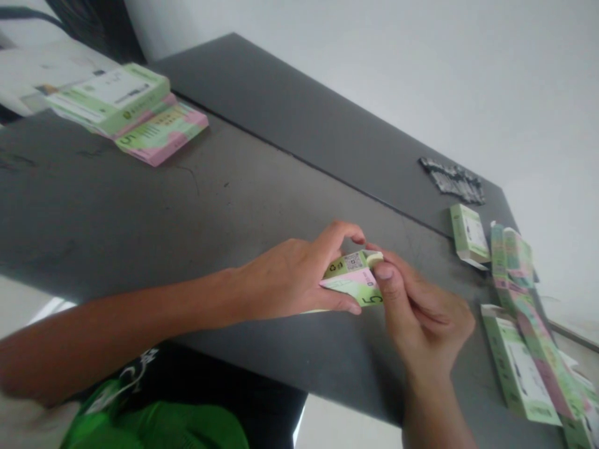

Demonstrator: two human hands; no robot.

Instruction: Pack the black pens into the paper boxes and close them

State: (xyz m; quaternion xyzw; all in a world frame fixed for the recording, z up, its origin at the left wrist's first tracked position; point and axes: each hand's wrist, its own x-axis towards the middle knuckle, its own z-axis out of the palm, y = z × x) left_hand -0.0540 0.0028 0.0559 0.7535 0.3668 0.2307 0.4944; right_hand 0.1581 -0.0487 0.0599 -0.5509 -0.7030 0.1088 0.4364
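Note:
A small green and pink carton (354, 280) with a printed "5" and a QR code sits between both hands, just above the grey table (196, 206). My left hand (290, 277) wraps around its left side, thumb under and fingers arched over the top. From the right, my right hand (421, 312) pinches the carton's end flap with thumb and fingers. Much of the carton is hidden by the fingers.
A stack of flat green and pink carton blanks (128, 109) lies at the far left. Folded cartons (524, 349) lie along the right edge, one carton (468, 232) apart from them. A dark strip of small parts (453, 179) lies at the far right. A white wall stands behind.

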